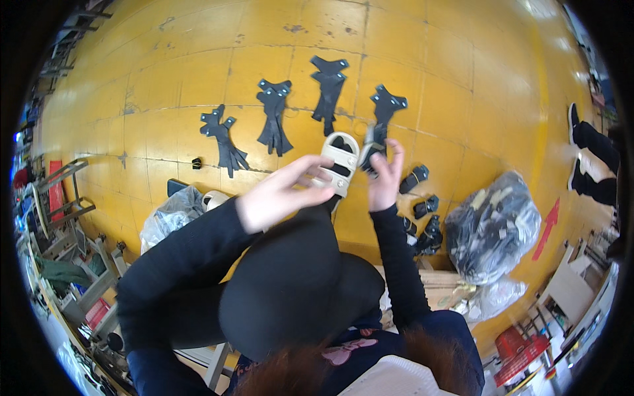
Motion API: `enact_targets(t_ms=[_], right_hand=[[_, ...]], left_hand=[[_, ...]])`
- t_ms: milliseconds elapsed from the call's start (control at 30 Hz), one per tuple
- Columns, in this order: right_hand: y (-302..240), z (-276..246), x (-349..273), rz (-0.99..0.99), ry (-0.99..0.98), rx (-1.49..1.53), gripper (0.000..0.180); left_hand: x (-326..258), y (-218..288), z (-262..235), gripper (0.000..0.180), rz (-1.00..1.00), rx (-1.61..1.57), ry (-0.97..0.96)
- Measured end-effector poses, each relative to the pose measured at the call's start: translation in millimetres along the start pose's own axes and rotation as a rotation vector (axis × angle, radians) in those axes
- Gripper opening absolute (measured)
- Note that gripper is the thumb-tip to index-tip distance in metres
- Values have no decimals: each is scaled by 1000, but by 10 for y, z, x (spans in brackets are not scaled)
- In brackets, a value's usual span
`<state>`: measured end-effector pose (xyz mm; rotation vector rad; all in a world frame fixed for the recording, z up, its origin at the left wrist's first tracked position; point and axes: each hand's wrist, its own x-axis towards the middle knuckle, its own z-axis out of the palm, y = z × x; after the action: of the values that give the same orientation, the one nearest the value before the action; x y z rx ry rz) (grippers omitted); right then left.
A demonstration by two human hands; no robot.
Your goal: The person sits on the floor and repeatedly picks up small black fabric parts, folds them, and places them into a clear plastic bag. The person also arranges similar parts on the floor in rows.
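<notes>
A beige, rounded piece with dark openings and small metal rivets [343, 158] rests upright at the front of my knee. My left hand [281, 191] grips its left side, thumb and fingers curled against its edge. To the right of it, my right hand [385, 177] pinches a small dark piece with a grey edge [371, 150]; its kind is hard to make out. Just beyond that hand lies a black flat strap bundle [387, 105] on the yellow floor. More such bundles, with splayed ends, lie in a row to the left, one of them [328, 89] straight ahead.
Right of my right arm stand several black rolled bundles [416, 178] and a large clear bag of dark and light pieces [492, 228]. Another clear bag [175, 214] lies at left beside a beige piece [214, 199]. Another person's legs [594, 142] show at far right.
</notes>
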<state>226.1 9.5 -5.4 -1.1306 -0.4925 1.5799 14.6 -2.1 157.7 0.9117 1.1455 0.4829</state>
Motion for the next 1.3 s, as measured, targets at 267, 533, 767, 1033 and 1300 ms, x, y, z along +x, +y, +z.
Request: enact_targets(t_ms=[267, 533, 767, 1033, 1300], right_hand=[[273, 455, 72, -228, -388, -1008, 33], [450, 479, 441, -694, -559, -1283, 11], [615, 602, 444, -662, -740, -1390, 14], [467, 537, 423, 99, -800, -808, 6], [79, 439, 573, 788, -722, -681, 28]], left_hand=[[1204, -1252, 6, 37, -5, -668, 448], [1131, -1736, -254, 52, -21, -766, 279], [1143, -2011, -303, 57, -38, 86, 482], [1147, -1952, -354, 47, 101, 140, 538], [1049, -1717, -472, 78, -28, 267, 185]])
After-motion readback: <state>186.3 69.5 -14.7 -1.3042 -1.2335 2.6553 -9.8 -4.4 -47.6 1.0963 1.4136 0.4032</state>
